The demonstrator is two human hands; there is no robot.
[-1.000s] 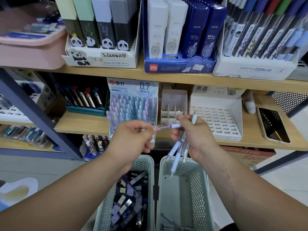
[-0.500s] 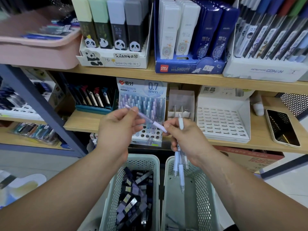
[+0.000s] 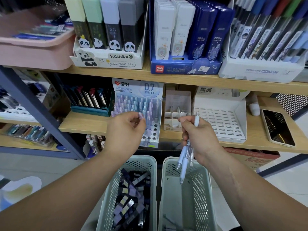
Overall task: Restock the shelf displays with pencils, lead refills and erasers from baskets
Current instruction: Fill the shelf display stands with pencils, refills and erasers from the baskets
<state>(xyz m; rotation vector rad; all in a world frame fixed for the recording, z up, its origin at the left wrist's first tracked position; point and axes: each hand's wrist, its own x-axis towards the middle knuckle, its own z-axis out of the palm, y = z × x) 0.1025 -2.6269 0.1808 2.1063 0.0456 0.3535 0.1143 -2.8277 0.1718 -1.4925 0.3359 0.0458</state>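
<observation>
My left hand (image 3: pixel 125 132) pinches a purple pencil (image 3: pixel 141 116) in front of the 0.7 mm pencil display (image 3: pixel 138 90) on the middle shelf; the fingers hide most of the pencil. My right hand (image 3: pixel 200 135) grips a bundle of white and pale blue mechanical pencils (image 3: pixel 183 162), tips hanging down over the right basket (image 3: pixel 168 165). The left basket (image 3: pixel 143 160) holds several dark and purple lead refill boxes (image 3: pixel 130 202). The right basket looks nearly empty.
An empty white slotted display tray (image 3: pixel 221 120) and a small cardboard divider box (image 3: pixel 176 100) stand right of the pencil display. A phone (image 3: pixel 277 127) lies at the shelf's right end. Refill displays (image 3: pixel 106 60) and a pink bin (image 3: pixel 33 54) line the upper shelf.
My left hand drew one purple pencil out of the right hand's bundle and carried it left, up to the 0.7 mm display. The hands have parted; the right hand stayed over the basket.
</observation>
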